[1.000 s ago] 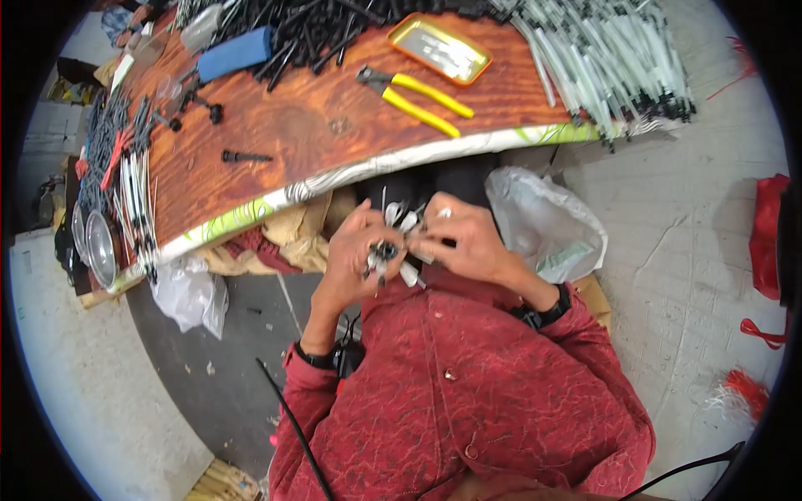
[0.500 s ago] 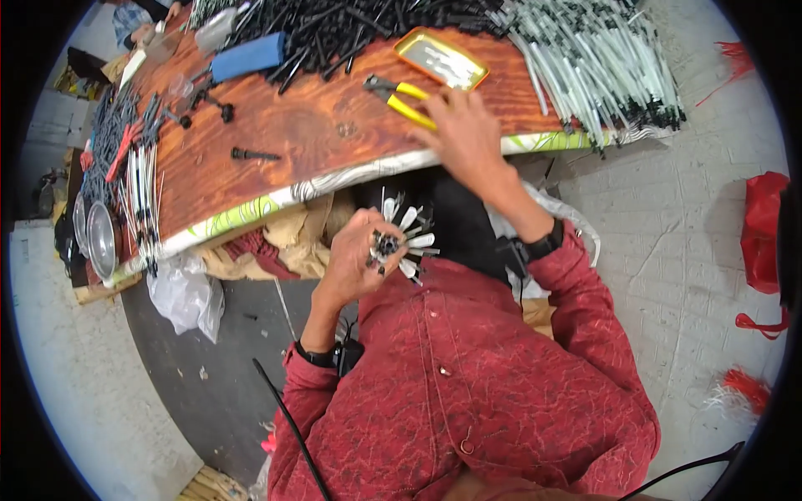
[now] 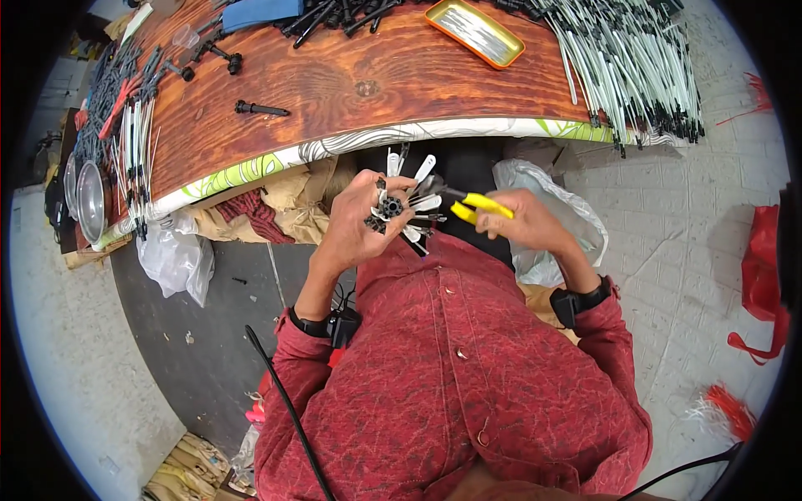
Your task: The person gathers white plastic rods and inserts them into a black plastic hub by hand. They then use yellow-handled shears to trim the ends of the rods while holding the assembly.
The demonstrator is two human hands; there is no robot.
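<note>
My left hand (image 3: 351, 219) is closed round a black round hub (image 3: 390, 206), held just in front of the table's near edge. White flat strips (image 3: 425, 169) and thin dark rods stick out of the hub like spokes, mostly toward the right. In my right hand (image 3: 535, 221) is a pair of yellow-handled pliers (image 3: 478, 205), gripped by the handles. Their dark jaws are at the white strips on the hub's right side. The jaws are blurred, so I cannot tell whether they touch a strip.
On the wooden table (image 3: 326, 100) lie a black bolt-like part (image 3: 262, 108), an orange-rimmed tray (image 3: 504, 64) of white strips and a blue block (image 3: 261, 13). Pale black-tipped rods (image 3: 622, 67) are heaped at the right. A plastic bag (image 3: 177, 263) hangs below the left edge.
My right hand has picked the pliers up off the table and brought them down beside the hub. My left hand still holds the hub, and the view has shifted slightly.
</note>
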